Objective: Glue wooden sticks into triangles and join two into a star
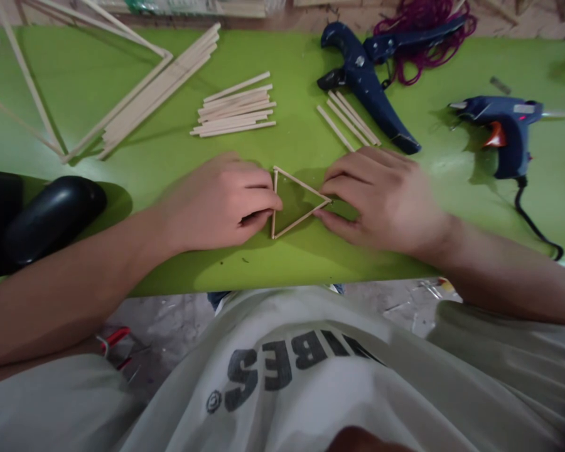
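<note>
A small triangle of thin wooden sticks [295, 202] lies flat on the green table [282, 263], close to its near edge. My left hand [219, 201] rests at the triangle's left side, fingers curled and pressing on that side stick. My right hand [386, 198] is at the triangle's right corner, its fingertips pinched on the point where two sticks meet. Both hands hold the triangle down against the table.
A pile of short sticks [235, 107] and a few more sticks [348, 119] lie behind the hands. Long sticks and big stick frames [136, 81] lie far left. A blue cutter tool [365, 75], a glue gun [503, 129] with cord, purple yarn [424, 31] and a black object [51, 216] sit around.
</note>
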`<action>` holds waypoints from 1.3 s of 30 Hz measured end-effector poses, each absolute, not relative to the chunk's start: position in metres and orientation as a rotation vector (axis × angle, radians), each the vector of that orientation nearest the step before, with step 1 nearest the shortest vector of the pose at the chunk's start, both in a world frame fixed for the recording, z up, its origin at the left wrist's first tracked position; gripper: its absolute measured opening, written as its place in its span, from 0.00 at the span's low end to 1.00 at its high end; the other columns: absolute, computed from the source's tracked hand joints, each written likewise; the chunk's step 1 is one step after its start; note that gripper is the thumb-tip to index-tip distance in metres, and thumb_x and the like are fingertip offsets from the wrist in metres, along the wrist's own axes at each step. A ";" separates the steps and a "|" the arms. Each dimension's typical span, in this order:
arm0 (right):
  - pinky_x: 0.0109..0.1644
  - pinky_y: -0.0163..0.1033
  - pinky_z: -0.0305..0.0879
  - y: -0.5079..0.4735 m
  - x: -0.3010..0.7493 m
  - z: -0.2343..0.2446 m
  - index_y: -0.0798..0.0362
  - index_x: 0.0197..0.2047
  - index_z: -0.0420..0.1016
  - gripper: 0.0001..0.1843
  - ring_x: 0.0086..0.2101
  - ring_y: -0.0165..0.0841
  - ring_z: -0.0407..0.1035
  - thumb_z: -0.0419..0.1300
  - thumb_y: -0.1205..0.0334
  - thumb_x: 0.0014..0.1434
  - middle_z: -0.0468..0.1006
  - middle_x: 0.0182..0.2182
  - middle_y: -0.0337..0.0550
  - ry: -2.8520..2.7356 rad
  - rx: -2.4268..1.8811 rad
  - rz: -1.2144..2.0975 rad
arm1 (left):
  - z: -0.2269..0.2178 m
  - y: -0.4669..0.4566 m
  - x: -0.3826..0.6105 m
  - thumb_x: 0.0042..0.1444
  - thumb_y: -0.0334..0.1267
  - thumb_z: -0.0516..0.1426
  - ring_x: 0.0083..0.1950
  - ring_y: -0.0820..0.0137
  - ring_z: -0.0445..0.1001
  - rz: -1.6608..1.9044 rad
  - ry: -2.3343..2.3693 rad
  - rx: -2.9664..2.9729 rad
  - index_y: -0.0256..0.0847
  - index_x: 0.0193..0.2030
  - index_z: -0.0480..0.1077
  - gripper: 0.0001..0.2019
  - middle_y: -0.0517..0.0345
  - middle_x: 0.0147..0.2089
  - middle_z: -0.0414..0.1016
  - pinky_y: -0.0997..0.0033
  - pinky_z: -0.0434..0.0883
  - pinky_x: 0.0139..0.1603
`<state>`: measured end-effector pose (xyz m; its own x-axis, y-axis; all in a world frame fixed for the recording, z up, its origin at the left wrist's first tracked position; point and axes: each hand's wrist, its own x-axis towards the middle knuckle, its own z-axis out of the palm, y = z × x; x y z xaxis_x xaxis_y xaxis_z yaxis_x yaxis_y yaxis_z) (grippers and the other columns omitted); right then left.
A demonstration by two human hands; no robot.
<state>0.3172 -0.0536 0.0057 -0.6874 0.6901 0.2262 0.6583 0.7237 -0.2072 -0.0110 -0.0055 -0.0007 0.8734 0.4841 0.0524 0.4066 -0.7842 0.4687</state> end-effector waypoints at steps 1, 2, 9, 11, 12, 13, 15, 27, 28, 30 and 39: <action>0.46 0.53 0.74 -0.054 0.317 0.006 0.50 0.48 0.85 0.08 0.45 0.47 0.80 0.69 0.55 0.75 0.88 0.47 0.50 -2.638 -1.052 0.149 | 0.000 -0.006 -0.011 0.76 0.39 0.59 0.50 0.54 0.87 0.233 0.658 2.584 0.56 0.51 0.89 0.14 0.51 0.49 0.90 0.46 0.81 0.58; 0.47 0.52 0.74 -0.054 0.317 0.005 0.50 0.48 0.85 0.08 0.45 0.46 0.80 0.68 0.55 0.75 0.88 0.47 0.49 -2.635 -1.054 0.146 | 0.000 -0.006 -0.011 0.76 0.39 0.60 0.50 0.54 0.86 0.230 0.663 2.577 0.56 0.51 0.89 0.14 0.51 0.49 0.90 0.46 0.81 0.58; 0.46 0.51 0.74 -0.053 0.317 0.005 0.49 0.47 0.85 0.09 0.45 0.45 0.81 0.68 0.53 0.76 0.88 0.47 0.47 -2.645 -1.065 0.118 | 0.000 -0.007 -0.012 0.75 0.39 0.60 0.50 0.53 0.86 0.245 0.685 2.571 0.55 0.50 0.89 0.13 0.51 0.48 0.89 0.46 0.81 0.59; 0.45 0.51 0.74 -0.053 0.317 0.005 0.49 0.47 0.85 0.09 0.45 0.45 0.81 0.68 0.53 0.76 0.88 0.47 0.47 -2.641 -1.064 0.123 | 0.000 -0.007 -0.012 0.75 0.39 0.60 0.50 0.53 0.86 0.233 0.688 2.576 0.56 0.50 0.90 0.13 0.51 0.48 0.89 0.46 0.81 0.59; 0.46 0.52 0.75 -0.053 0.317 0.006 0.49 0.47 0.85 0.10 0.45 0.45 0.81 0.68 0.53 0.76 0.88 0.47 0.48 -2.641 -1.076 0.135 | 0.000 -0.007 -0.013 0.75 0.39 0.60 0.50 0.53 0.86 0.224 0.687 2.585 0.56 0.50 0.90 0.13 0.51 0.48 0.89 0.46 0.81 0.59; 0.46 0.52 0.75 -0.054 0.316 0.006 0.48 0.47 0.85 0.10 0.46 0.45 0.81 0.68 0.52 0.76 0.88 0.48 0.48 -2.645 -1.093 0.150 | 0.000 -0.007 -0.013 0.76 0.39 0.60 0.50 0.53 0.86 0.215 0.686 2.598 0.56 0.51 0.90 0.13 0.51 0.48 0.89 0.46 0.81 0.58; 0.47 0.52 0.75 -0.054 0.316 0.006 0.47 0.48 0.85 0.11 0.47 0.45 0.80 0.67 0.50 0.77 0.88 0.48 0.47 -2.653 -1.130 0.176 | 0.000 -0.008 -0.013 0.75 0.39 0.60 0.50 0.53 0.86 0.207 0.690 2.619 0.56 0.52 0.90 0.14 0.50 0.48 0.89 0.46 0.81 0.58; 0.48 0.52 0.72 -0.054 0.317 0.007 0.50 0.48 0.83 0.08 0.47 0.46 0.79 0.69 0.54 0.76 0.87 0.49 0.50 -2.670 -1.117 0.168 | -0.001 -0.007 -0.013 0.76 0.38 0.59 0.49 0.54 0.86 0.246 0.697 2.639 0.53 0.50 0.88 0.14 0.51 0.48 0.88 0.48 0.80 0.54; 0.47 0.51 0.72 -0.054 0.317 0.007 0.50 0.48 0.84 0.08 0.46 0.46 0.79 0.70 0.54 0.76 0.88 0.48 0.50 -2.670 -1.103 0.156 | -0.001 -0.007 -0.013 0.76 0.38 0.59 0.49 0.54 0.86 0.250 0.701 2.631 0.53 0.50 0.88 0.14 0.51 0.48 0.88 0.47 0.80 0.55; 0.46 0.51 0.72 -0.054 0.316 0.007 0.51 0.48 0.84 0.08 0.45 0.46 0.79 0.70 0.55 0.76 0.87 0.48 0.50 -2.663 -1.071 0.139 | -0.001 -0.008 -0.013 0.76 0.38 0.59 0.49 0.54 0.86 0.245 0.713 2.603 0.54 0.50 0.89 0.14 0.51 0.48 0.88 0.47 0.80 0.57; 0.44 0.51 0.72 -0.055 0.314 0.008 0.52 0.47 0.84 0.09 0.45 0.46 0.80 0.70 0.54 0.75 0.88 0.47 0.51 -2.658 -1.068 0.114 | 0.000 -0.007 -0.012 0.77 0.39 0.59 0.50 0.54 0.86 0.228 0.719 2.591 0.56 0.50 0.88 0.13 0.51 0.47 0.88 0.46 0.81 0.58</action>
